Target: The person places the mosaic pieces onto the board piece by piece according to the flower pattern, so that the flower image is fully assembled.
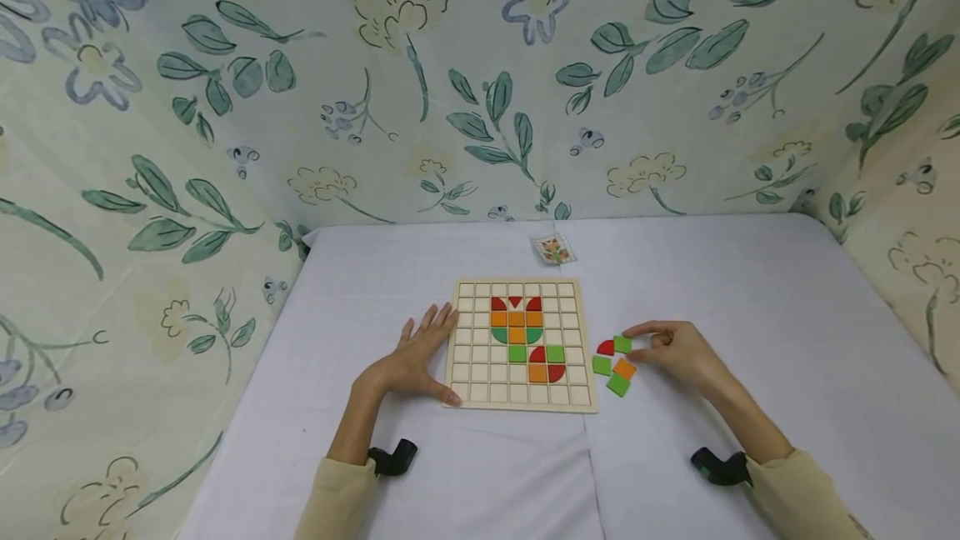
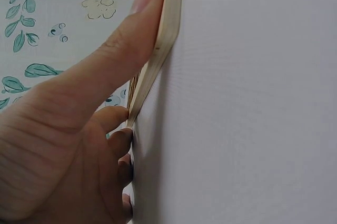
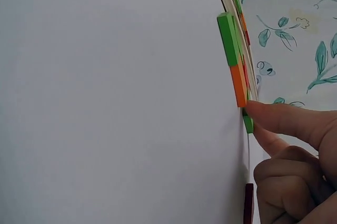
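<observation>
R hand [image 1: 681,354]: narrow pinch, grn tile [image 1: 622,345]

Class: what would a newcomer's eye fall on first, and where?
In the head view's lower middle, a gridded wooden board bears bright red, orange and green tiles. Right of it, the right hand pinches a green square tile among loose tiles. A floral backdrop rises behind.

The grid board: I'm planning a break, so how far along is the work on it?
Done: red, orange and green pieces already sit in the grid board.
In hand: the right hand appears to pinch a green square beside it.
Left, probably: two more green squares, an orange square and a red curved piece, all loose.
</observation>
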The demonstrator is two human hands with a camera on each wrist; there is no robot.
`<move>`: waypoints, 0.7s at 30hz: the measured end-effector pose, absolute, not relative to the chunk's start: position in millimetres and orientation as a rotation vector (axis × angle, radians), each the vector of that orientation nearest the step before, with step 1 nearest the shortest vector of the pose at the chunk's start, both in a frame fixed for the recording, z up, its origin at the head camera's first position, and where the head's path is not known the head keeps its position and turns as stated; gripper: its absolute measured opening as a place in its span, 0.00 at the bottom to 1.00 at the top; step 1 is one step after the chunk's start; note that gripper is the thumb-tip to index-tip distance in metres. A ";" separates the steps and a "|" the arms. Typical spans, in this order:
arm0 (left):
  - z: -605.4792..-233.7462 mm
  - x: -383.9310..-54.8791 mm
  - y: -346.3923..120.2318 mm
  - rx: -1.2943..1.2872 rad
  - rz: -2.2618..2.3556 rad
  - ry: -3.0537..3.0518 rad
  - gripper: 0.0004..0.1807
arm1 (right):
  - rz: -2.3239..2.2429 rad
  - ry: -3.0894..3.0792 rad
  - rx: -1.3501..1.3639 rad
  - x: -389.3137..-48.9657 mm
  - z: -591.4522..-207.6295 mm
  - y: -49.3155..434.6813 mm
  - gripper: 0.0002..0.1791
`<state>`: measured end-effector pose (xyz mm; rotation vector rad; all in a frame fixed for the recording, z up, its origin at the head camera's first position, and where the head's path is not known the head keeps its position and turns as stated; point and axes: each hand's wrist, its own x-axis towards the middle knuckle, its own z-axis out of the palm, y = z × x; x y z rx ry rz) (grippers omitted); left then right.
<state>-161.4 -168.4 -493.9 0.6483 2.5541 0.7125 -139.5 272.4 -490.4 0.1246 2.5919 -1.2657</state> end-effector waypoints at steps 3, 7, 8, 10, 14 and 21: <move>-493.2 -161.2 -167.8 0.649 0.721 2.552 0.78 | -1.251 2.596 0.110 -140.3 -492.0 269.9 0.24; -493.0 -161.5 -167.1 0.645 0.713 2.554 0.78 | -1.230 2.608 0.108 -141.3 -491.6 267.1 0.24; -493.1 -161.7 -167.1 0.644 0.708 2.554 0.78 | -1.227 2.610 0.112 -141.3 -491.0 266.8 0.25; -493.7 -162.1 -167.1 0.645 0.707 2.555 0.78 | -1.222 2.609 0.137 -141.6 -490.0 267.0 0.25; -494.1 -162.3 -167.3 0.649 0.708 2.556 0.78 | -1.224 2.605 0.151 -141.4 -488.7 268.6 0.25; -493.8 -161.8 -167.9 0.656 0.723 2.561 0.78 | -1.245 2.599 0.136 -142.2 -490.8 270.6 0.24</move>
